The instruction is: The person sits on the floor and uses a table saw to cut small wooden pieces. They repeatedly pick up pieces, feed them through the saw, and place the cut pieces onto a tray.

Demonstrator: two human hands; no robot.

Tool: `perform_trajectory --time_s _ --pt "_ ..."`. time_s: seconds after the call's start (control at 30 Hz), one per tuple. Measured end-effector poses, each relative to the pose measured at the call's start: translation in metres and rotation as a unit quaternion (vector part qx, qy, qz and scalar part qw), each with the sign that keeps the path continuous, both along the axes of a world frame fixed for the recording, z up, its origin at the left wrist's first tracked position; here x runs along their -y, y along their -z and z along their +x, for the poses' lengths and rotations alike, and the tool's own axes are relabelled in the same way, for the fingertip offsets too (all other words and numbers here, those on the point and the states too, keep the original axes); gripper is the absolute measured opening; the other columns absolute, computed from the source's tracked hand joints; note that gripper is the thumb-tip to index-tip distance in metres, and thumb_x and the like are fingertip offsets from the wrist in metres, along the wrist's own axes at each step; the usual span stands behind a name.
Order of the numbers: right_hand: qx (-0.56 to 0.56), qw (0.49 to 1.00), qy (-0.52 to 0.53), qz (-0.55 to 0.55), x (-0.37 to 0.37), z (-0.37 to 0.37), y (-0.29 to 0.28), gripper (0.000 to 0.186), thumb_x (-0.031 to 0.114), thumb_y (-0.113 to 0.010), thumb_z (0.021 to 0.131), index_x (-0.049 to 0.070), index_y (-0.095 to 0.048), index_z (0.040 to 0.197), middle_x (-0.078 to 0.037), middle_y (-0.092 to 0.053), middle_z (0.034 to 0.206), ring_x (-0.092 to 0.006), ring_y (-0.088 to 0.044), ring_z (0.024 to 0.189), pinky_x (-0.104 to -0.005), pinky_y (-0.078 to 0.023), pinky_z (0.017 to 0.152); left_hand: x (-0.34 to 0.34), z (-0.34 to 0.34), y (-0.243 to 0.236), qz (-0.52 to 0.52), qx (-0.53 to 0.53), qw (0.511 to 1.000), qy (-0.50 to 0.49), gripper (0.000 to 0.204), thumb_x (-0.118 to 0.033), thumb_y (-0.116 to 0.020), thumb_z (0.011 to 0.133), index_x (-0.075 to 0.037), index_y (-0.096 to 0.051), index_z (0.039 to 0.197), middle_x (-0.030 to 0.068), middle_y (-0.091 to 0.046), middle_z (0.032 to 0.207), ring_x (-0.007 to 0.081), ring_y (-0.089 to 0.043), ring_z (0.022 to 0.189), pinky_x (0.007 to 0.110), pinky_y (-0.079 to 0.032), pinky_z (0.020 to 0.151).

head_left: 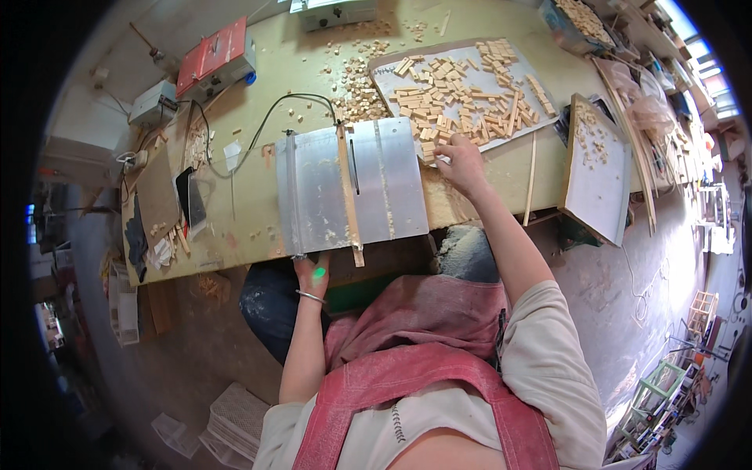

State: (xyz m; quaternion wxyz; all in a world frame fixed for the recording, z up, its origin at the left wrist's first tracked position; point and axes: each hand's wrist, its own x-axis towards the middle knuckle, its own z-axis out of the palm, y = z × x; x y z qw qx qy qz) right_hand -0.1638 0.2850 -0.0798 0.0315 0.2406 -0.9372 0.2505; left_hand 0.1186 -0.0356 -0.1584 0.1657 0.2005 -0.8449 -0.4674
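Note:
A small metal table saw (345,184) sits at the near edge of the wooden workbench (258,219). A thin wooden strip (349,200) lies across its top, running front to back. My left hand (312,276) rests at the saw's near edge, below the plate, fingers curled against it. My right hand (460,163) reaches to the right of the saw and touches small cut wooden blocks (462,94) piled on a grey sheet. Whether its fingers hold a block is hidden.
A red-topped box (215,59) and a grey power unit (153,102) stand at the bench's left rear, with a black cable (266,117) leading to the saw. A white board (599,168) with wood bits leans at the right. Loose wood chips (356,78) scatter behind the saw.

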Motion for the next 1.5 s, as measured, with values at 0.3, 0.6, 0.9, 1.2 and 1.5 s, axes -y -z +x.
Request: perform_trajectory --time_s 0.3,0.6,0.9,1.2,1.5 --pt "-0.027 0.994 0.102 -0.017 -0.009 -0.015 0.013 0.015 0.017 -0.075 0.083 0.010 -0.079 0.096 -0.013 -0.066 0.095 -0.0334 -0.065 0.098 -0.0469 -0.052 0.088 0.000 0.000 0.008 0.002 -0.012 1.000 -0.003 0.055 -0.001 -0.079 0.084 0.002 -0.058 0.135 0.0175 -0.064 0.132 0.0313 -0.061 0.124 0.042 -0.045 0.109" --pt "0.015 0.994 0.104 -0.003 -0.009 -0.028 0.022 0.010 0.014 -0.074 0.082 0.007 -0.073 0.090 -0.014 -0.067 0.097 -0.0341 -0.065 0.101 -0.0470 -0.052 0.089 -0.001 0.000 0.005 0.014 0.000 1.000 -0.007 0.057 0.000 -0.079 0.083 0.002 -0.057 0.136 0.0177 -0.063 0.134 0.0322 -0.059 0.126 0.043 -0.044 0.111" --pt "0.136 0.990 -0.019 -0.040 -0.017 -0.014 0.002 0.010 0.009 -0.066 0.082 0.010 -0.072 0.089 -0.014 -0.068 0.093 -0.0343 -0.068 0.094 -0.0444 -0.054 0.084 -0.008 -0.004 -0.017 0.013 0.005 1.000 -0.002 0.057 -0.004 -0.080 0.083 0.001 -0.058 0.136 0.0202 -0.063 0.134 0.0372 -0.058 0.126 0.045 -0.042 0.112" --pt "0.077 0.992 -0.052 0.080 0.014 -0.026 -0.003 0.018 0.012 -0.067 0.083 0.008 -0.065 0.100 -0.015 -0.069 0.103 -0.0367 -0.068 0.099 -0.0462 -0.055 0.086 -0.006 -0.003 -0.014 0.003 0.008 1.000 -0.012 0.055 -0.006 -0.080 0.084 0.001 -0.060 0.134 0.0205 -0.064 0.134 0.0369 -0.058 0.128 0.046 -0.042 0.112" --pt "0.143 0.981 -0.039 0.124 0.024 -0.041 -0.003 0.038 0.026 -0.073 0.080 0.010 -0.058 0.111 -0.017 -0.068 0.115 -0.0370 -0.066 0.112 -0.0495 -0.054 0.090 -0.010 -0.006 -0.015 0.009 -0.008 1.000 0.000 0.054 -0.006 -0.080 0.083 0.004 -0.061 0.132 0.0227 -0.064 0.134 0.0406 -0.057 0.126 0.049 -0.040 0.112"
